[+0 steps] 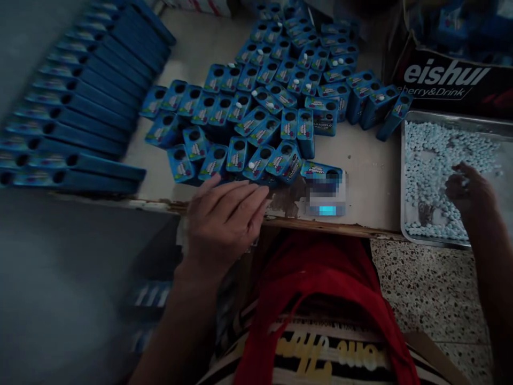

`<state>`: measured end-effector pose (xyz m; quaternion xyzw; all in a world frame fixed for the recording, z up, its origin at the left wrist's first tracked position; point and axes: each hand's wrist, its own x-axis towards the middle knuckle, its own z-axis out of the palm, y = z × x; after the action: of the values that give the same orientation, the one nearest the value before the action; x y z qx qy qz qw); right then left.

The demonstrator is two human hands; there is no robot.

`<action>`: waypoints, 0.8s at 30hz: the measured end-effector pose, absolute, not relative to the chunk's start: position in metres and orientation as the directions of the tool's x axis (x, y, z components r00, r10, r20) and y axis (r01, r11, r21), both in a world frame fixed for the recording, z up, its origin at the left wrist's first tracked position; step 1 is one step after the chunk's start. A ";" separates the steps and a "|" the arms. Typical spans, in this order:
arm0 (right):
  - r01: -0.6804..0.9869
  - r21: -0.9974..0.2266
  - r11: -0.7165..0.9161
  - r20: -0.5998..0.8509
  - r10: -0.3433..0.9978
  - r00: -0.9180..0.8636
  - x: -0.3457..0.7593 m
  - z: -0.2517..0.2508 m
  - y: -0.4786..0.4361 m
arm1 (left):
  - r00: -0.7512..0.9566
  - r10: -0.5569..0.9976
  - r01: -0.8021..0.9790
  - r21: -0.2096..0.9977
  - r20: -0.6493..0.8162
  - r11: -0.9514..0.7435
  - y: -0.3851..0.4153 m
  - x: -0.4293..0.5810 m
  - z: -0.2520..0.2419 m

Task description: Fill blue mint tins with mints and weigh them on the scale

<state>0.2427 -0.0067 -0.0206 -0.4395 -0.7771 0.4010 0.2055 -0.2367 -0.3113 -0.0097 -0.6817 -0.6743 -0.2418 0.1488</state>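
blue boxes (256, 163) touch flat open left hand (224, 219); right hand (467, 190) over candies (433, 155), grip unclear

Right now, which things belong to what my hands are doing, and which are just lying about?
In hand: left hand beside the blue boxes; right hand over the pale pellets in the metal tray.
Lying about: stacked blue packs at far left; printed carton behind the tray.

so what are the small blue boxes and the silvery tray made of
Small blue printed boxes: probably thin card, slightly glossy; sharp folded edges and a punched round hole in each.
Shallow silvery tray: seemingly metal, dull finish; thin raised rim reflects grey light.
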 end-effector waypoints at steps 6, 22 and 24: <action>0.367 -0.930 0.027 -0.101 0.940 -0.326 0.234 -0.004 -0.028 | -0.136 0.853 0.924 0.376 0.504 -0.075 -0.270 -0.213 0.001; -0.851 0.106 -0.514 -0.356 0.780 -0.515 0.212 -0.042 -0.016 | 0.039 0.956 0.917 0.370 0.289 -0.149 -0.211 -0.196 0.003; -0.828 0.188 -0.528 -0.321 0.764 -0.560 0.222 -0.049 -0.008 | 0.056 0.959 0.910 0.381 0.277 -0.163 -0.208 -0.197 -0.002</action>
<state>0.2216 -0.0076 -0.0488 -0.0998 0.1611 0.8683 0.4585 -0.1966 -0.2075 -0.0018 -0.7248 -0.6448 -0.2372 -0.0517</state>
